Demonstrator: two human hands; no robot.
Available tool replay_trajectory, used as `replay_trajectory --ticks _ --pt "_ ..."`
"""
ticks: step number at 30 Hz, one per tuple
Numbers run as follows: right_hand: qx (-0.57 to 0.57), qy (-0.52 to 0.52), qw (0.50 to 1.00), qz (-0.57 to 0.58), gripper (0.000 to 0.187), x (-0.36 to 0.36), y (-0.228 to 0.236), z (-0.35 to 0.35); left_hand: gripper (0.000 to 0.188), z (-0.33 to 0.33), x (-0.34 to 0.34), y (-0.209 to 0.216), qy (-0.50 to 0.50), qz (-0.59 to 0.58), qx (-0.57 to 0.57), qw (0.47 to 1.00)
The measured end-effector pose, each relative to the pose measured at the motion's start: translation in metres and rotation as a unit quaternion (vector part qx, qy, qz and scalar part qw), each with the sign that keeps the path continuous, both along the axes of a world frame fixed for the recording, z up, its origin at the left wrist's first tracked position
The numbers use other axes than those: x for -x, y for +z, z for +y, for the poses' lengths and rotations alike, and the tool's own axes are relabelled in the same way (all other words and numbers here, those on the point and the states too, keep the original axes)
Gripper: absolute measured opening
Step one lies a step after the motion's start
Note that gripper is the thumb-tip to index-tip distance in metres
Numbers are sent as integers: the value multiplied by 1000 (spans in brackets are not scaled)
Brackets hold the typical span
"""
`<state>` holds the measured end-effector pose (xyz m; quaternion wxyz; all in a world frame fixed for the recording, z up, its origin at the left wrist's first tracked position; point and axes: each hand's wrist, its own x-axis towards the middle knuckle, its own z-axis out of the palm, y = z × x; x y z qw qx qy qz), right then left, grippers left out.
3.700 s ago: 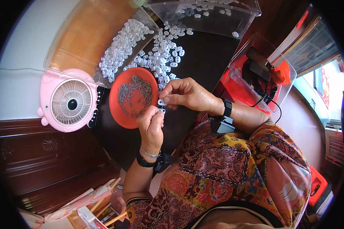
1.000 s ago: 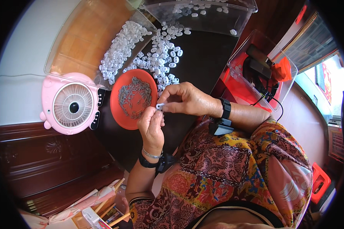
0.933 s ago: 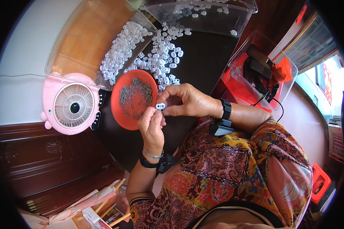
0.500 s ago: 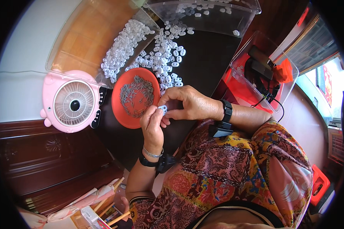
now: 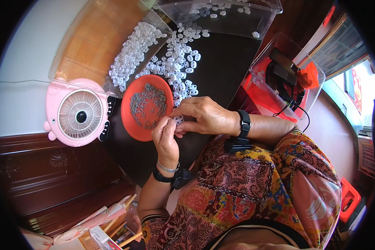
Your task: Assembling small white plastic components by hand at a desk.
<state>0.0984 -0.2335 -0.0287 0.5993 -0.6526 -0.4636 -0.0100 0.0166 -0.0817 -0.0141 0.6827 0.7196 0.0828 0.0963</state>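
Between both hands, at the near right rim of an orange-red bowl, is a small white plastic piece with holes (image 5: 179,119). My left hand (image 5: 166,139) pinches it from the left, fingertips together. From the right my right hand (image 5: 206,118) grips the same piece between thumb and forefinger. The fingers cover much of it, and whether a screw is in them I cannot tell. Many small grey screws (image 5: 143,102) lie in the orange-red bowl (image 5: 127,118). Loose white pieces of the same kind (image 5: 180,62) are scattered on the dark table beyond the hands.
A clear bin lying tilted (image 5: 77,50) holds a heap of white pieces at the left. Another clear bin (image 5: 233,27) stands at the back. A pink fan (image 5: 60,129) is left of the bowl. On the right, a clear box (image 5: 258,62) holds black devices, cables and an orange bag.
The white piece has turned in my fingers and now shows a face with several holes. Both hands stay at the bowl's rim, with the right fingers slightly shifted.
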Motion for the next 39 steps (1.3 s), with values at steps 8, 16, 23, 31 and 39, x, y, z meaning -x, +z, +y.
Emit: replay_trajectory --ticks 8,16,23,31,39 --pt "-8 -1 1000 -13 28 2 -3 1 21 0 1 4 6 16 -62 998" --pt "3 -11 999 -37 26 0 -6 2 22 -1 0 5 -3 17 -72 997" --pt "58 -20 990 -129 32 2 10 -3 22 2 -3 5 -5 13 -14 1000" --pt "81 -38 986 -141 16 14 31 -2 23 -1 6 14 -14 -44 1 999" --pt "83 -71 978 -180 18 17 37 -4 26 -2 8 12 -20 -42 86 995"
